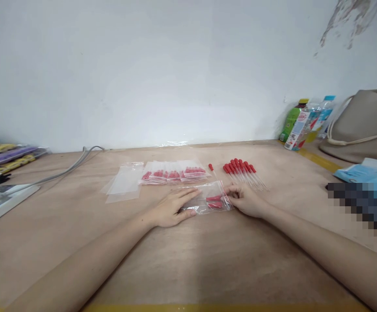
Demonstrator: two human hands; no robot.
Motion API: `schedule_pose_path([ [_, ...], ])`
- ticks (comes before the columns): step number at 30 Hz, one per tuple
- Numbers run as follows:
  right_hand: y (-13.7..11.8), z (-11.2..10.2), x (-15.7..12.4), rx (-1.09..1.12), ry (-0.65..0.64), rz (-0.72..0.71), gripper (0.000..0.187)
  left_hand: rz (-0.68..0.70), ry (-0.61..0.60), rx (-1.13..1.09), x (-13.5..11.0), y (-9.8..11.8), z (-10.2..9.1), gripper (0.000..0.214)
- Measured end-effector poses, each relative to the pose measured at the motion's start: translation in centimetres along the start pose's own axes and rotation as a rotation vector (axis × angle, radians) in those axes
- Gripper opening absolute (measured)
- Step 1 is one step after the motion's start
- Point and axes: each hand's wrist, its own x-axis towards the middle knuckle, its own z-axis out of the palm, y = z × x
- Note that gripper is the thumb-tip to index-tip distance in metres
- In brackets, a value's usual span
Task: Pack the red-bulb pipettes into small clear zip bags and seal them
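Note:
A clear zip bag [204, 209] lies flat on the table with its zip end to the right. Inside it are two droppers [214, 204] with red rubber bulbs near the zip end. My left hand [174, 207] rests flat over the bag's left part, fingers spread. At the opening, my right hand [245, 199] has thumb and fingers closed on the bag's edge. Behind the bag lies a single loose dropper [211, 167]. Beyond my right hand, several red-bulbed droppers [240, 168] lie side by side with their glass tubes toward me.
Several filled zip bags [173, 173] overlap in a row behind my left hand, with flat zip bags [126, 182] to their left. A cable [67, 168] runs at the left. Bottles [300, 125], a grey bag [364, 121] and blue packaging [360, 175] stand or lie at the right.

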Motion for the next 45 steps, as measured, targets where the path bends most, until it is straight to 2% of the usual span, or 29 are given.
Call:
schedule_pose_path([
  [2,0.0,-0.5,0.2,-0.039,-0.059,-0.059,0.018,0.007,-0.002,0.000,0.1,-0.1,0.1,0.055],
  [4,-0.2,-1.2,0.8,-0.116,-0.095,-0.004,0.019,0.010,-0.008,-0.004,0.1,-0.3,0.2,0.053],
  [6,-0.3,-1.9,1.7,-0.249,-0.026,0.080,0.016,0.006,-0.014,-0.013,0.2,-0.5,0.3,0.053],
  [8,-0.6,-2.2,3.0,-0.371,0.108,0.114,0.012,-0.002,-0.017,-0.022,0.3,-0.6,0.4,0.054],
  [11,-1.2,-1.7,5.3,-0.487,0.233,0.153,0.011,-0.014,-0.022,-0.026,0.4,-0.6,0.5,0.054],
  [13,-1.7,-1.0,6.8,-0.583,0.221,0.235,0.020,-0.020,-0.030,-0.024,0.4,-0.6,0.5,0.052],
  [16,-2.0,0.2,8.9,-0.703,0.130,0.381,0.037,-0.020,-0.030,-0.019,0.4,-0.5,0.5,0.047],
  [19,-2.1,0.9,10.2,-0.725,0.054,0.443,0.042,-0.022,0.013,-0.027,0.3,-0.3,0.6,0.049],
  [22,-2.7,0.6,10.0,-0.727,0.018,0.449,0.045,-0.043,0.057,-0.048,0.2,-0.1,0.6,0.051],
  [25,-3.1,-0.7,8.4,-0.720,0.068,0.408,0.044,-0.046,0.068,-0.089,0.1,-0.1,0.6,0.043],
  [26,-2.9,-1.3,7.7,-0.705,0.102,0.392,0.044,-0.043,0.070,-0.104,0.1,0.0,0.6,0.038],
  [27,-2.6,-1.9,6.9,-0.634,0.190,0.347,0.047,-0.042,0.071,-0.116,0.1,0.0,0.6,0.034],
  [29,-1.5,-2.8,5.3,-0.360,0.326,0.278,0.059,-0.045,0.073,-0.131,0.1,0.0,0.6,0.027],
  [31,-0.1,-3.0,3.8,-0.062,0.393,0.250,0.066,-0.047,0.079,-0.133,0.1,0.1,0.5,0.023],
  [34,1.5,-2.4,2.3,0.243,0.547,0.209,0.070,-0.045,0.091,-0.127,0.1,0.0,0.5,0.022],
  [37,2.0,-1.4,1.7,0.395,0.661,0.173,0.067,-0.044,0.086,-0.134,0.1,-0.1,0.6,0.022],
  [40,1.5,-0.4,1.8,0.458,0.667,0.177,0.061,-0.049,0.075,-0.149,0.1,-0.1,0.5,0.020],
  [45,0.5,0.6,1.1,0.610,0.526,0.230,0.040,-0.044,0.072,-0.154,0.1,0.0,0.4,0.020],
])
